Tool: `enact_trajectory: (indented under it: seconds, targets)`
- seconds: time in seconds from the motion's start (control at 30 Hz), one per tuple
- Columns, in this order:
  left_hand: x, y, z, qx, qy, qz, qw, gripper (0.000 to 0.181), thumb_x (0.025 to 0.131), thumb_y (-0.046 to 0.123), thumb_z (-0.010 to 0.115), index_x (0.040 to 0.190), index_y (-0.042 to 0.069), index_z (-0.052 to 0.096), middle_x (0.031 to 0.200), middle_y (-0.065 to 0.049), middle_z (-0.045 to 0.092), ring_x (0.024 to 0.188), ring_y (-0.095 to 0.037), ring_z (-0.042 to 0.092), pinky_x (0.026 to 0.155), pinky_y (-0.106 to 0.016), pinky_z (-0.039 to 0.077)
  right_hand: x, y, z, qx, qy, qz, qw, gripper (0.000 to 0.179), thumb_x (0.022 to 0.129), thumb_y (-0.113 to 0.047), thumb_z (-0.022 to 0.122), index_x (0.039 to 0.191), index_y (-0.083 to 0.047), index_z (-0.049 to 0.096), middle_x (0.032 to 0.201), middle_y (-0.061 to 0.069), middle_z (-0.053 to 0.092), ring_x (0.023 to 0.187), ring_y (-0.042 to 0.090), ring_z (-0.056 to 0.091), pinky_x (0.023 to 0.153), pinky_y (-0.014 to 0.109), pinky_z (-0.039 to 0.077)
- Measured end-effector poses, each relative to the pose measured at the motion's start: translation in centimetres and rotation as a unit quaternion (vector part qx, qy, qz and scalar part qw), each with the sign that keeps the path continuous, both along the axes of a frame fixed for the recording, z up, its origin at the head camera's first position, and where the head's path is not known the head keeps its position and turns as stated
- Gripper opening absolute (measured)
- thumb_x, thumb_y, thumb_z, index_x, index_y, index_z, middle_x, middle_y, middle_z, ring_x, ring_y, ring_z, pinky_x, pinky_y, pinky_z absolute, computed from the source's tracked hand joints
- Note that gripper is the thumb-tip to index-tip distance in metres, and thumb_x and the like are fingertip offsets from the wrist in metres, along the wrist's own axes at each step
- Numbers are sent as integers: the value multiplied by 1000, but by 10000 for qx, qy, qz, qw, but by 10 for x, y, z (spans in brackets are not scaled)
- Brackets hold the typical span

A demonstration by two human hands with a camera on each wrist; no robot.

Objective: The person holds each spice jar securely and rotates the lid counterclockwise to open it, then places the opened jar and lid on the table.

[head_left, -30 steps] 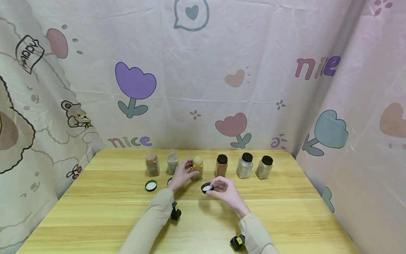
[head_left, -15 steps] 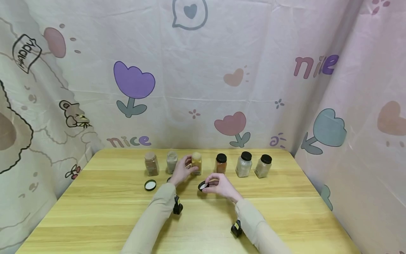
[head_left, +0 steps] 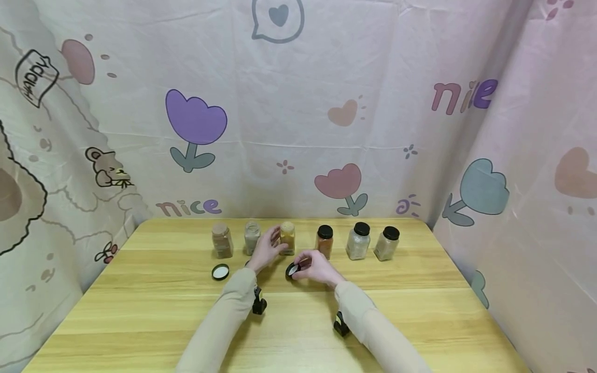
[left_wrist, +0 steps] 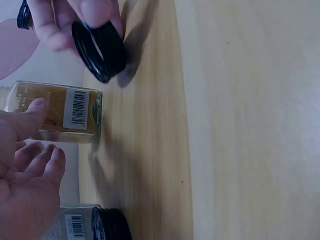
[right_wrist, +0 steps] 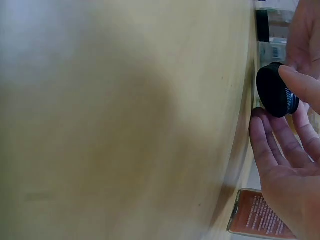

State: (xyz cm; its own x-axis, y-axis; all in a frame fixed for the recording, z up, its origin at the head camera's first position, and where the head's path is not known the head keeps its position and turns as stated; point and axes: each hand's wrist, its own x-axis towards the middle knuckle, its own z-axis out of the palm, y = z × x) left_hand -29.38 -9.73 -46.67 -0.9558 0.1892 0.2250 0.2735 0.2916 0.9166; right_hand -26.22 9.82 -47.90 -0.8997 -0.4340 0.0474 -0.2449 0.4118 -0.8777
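yellow jar point(head_left: 287, 240) is stood upright on the counter point(head_left: 298, 331), between a white jar point(head_left: 252, 240) and an orange jar point(head_left: 324, 241). the left hand point(head_left: 265, 251) is spread loosely beside it, thumb in front; whether it is touched cannot be told. a black lid point(head_left: 292, 270) is pinched by the right hand point(head_left: 317, 267), above the counter and near the yellow jar. another lid point(head_left: 220, 272) is laid on the counter in front of a brown jar point(head_left: 222, 242).

Both forearms point(head_left: 221, 321) extended forward, left hand point(head_left: 264, 252) relaxed, thumb point(left_wrist: 34, 111) apart, right hand point(head_left: 318, 267) pinching
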Motion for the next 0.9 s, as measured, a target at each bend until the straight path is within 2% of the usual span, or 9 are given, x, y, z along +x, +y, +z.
enact_trajectory:
  seconds: [0.13,0.27,0.4,0.63,0.77,0.9]
  targets:
    - [5,-3,2,1,-136,-53,9999,66,95,-7,59,153,-11,26,159,-32,30,148,-45,32,124,-53,32,-3,-5,0,145,164,44,9998,34,78,-4,83,108,0,66,106,16,72,93,19,70,85,27,60]
    - [10,-4,2,-65,-128,-13,9999,66,98,-9,51,155,-10,19,161,-31,25,149,-43,31,124,-50,32,-4,-9,2,337,274,-12,9991,38,78,-5,84,111,-1,65,106,15,71,92,17,67,84,26,57]
    - [14,-6,2,-144,-42,111,9998,63,99,-10,48,155,-9,20,161,-30,27,148,-41,34,123,-47,33,-5,-14,4,465,360,26,9983,43,77,-3,84,114,3,62,107,17,70,92,18,65,83,27,57]
    - [19,-7,2,-274,230,169,9992,57,99,-12,44,152,-14,23,157,-33,30,144,-46,38,120,-51,35,-9,-21,4,858,654,149,9940,46,76,-1,84,116,4,61,104,16,71,90,21,67,81,27,57]
    - [22,-8,2,-265,238,203,9992,57,99,-12,44,152,-14,23,157,-33,30,143,-46,39,120,-50,36,-9,-23,3,1115,947,194,9891,49,75,-2,86,117,3,61,105,16,72,90,24,70,81,28,59]
    - [25,-8,2,-276,218,209,9992,58,99,-11,44,153,-13,22,157,-32,29,144,-45,38,120,-50,36,-6,-21,4,1038,1001,194,9894,53,75,-5,87,120,3,61,110,18,71,94,28,71,83,33,60]
